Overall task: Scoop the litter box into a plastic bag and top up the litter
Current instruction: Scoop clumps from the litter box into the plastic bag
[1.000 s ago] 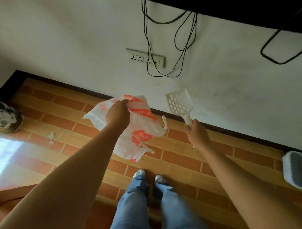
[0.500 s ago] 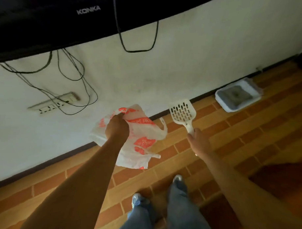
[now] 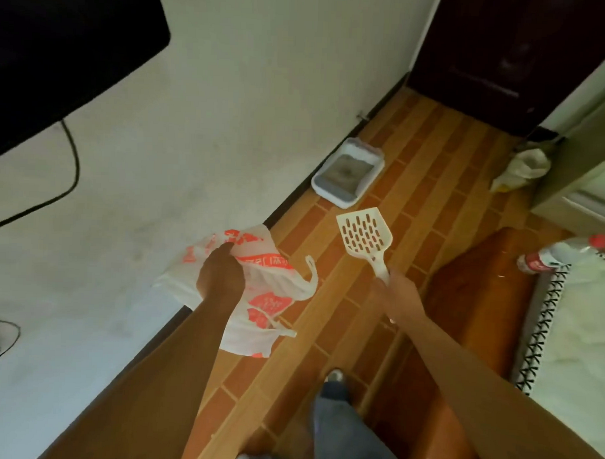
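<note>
Brick-patterned orange floor tiles (image 3: 429, 185) run along a pale wall (image 3: 229, 123) with a dark skirting at its foot. At about one o'clock from the person's hands, the litter box (image 3: 347, 173) sits on the floor, touching or just beside the wall; it is a pale tray with grey litter inside. The left hand (image 3: 220, 278) is raised at about ten o'clock of the frame's middle, its fingers closed in a fist around a bunched white plastic bag (image 3: 261, 296) printed with red; the bag's loose handles hang free to the right. The right hand (image 3: 396, 291) sits at about three o'clock from the left, fingers wrapped around the handle of a cream slotted scoop (image 3: 364, 231), whose blade points up toward the litter box and is apart from it. At twelve to one o'clock stands a dark door (image 3: 499, 54). At two o'clock a crumpled pale bag (image 3: 522, 166) lies near a doorframe. At three o'clock a plastic bottle (image 3: 561, 255) with a red cap lies on a bed (image 3: 585, 342). A dark screen (image 3: 60, 49) hangs at ten o'clock.
</note>
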A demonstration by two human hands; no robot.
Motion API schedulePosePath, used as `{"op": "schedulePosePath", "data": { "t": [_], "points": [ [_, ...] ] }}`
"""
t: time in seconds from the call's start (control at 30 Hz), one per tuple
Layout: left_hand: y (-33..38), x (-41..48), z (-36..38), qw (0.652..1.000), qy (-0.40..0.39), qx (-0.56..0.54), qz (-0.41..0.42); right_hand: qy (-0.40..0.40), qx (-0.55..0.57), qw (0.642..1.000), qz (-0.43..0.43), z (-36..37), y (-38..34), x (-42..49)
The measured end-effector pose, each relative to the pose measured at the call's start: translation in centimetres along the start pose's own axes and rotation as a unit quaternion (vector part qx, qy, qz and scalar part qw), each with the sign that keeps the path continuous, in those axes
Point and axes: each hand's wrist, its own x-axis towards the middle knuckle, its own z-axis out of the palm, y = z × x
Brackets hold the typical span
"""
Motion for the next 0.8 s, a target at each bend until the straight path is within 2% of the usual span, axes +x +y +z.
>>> {"op": "schedulePosePath", "data": {
  "t": [0.17, 0.37, 0.8],
  "points": [
    [7.1, 1.5, 3.5, 0.999, -0.025, -0.045, -0.006, 0.026, 0.021, 0.999, 0.033, -5.3, 3.0, 4.4],
    [13.6, 2.5, 7.3, 0.999, -0.021, -0.014, 0.024, 0.03, 0.035, 0.998, 0.033, -10.6, 5.9, 9.1],
    [24.8, 7.9, 13.2, 0.985, -0.022, 0.064, 0.16, 0.062, 0.043, 0.997, 0.025, -16.3, 7.6, 18.2]
  ]
}}
